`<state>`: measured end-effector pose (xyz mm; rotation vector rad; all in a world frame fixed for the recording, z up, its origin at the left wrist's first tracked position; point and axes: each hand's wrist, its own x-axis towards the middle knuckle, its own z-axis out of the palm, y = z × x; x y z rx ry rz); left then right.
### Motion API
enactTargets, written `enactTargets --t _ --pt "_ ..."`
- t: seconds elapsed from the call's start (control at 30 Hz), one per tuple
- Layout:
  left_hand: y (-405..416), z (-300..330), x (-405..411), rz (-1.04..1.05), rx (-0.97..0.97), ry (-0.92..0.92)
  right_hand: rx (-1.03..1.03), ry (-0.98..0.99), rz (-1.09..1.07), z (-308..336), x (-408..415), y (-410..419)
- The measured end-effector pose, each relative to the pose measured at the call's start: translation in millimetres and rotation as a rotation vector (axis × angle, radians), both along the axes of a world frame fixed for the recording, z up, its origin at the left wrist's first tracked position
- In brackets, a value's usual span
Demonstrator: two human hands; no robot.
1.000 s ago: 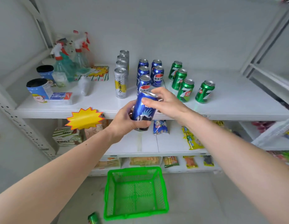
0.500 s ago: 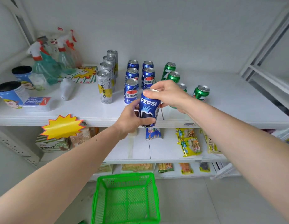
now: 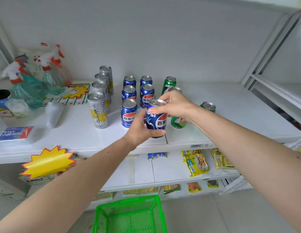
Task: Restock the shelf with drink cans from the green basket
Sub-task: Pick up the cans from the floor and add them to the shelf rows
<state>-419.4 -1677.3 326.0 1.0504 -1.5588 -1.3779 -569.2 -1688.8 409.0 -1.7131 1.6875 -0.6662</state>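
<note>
Both hands clasp one blue Pepsi can (image 3: 156,121), left hand (image 3: 141,130) around its base, right hand (image 3: 175,105) pinching its rim, above the shelf (image 3: 230,115) front edge; a careless set-down risks toppling neighbouring cans (image 3: 129,113).

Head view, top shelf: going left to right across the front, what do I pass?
Blue cup → blue packet → white bottle → front silver can → front shelved Pepsi can → held Pepsi can, gripped by left hand and right hand → lone green can.
</note>
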Motion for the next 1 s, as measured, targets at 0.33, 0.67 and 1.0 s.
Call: enactTargets --t 0.33,0.67,1.0 --pt "-29.2 -7.1 -28.0 0.11 -0.029 -0.127 0.035 0.018 -0.103 -15.1 -22.7 -44.2" --pt "-59.0 17.8 9.0 0.314 -0.136 -0.165 0.016 0.084 -0.186 -51.6 -14.4 -76.9" --pt "-92.1 39.4 26.3 0.364 -0.187 -0.244 -0.008 0.226 -0.18 -65.4 4.4 -88.1"
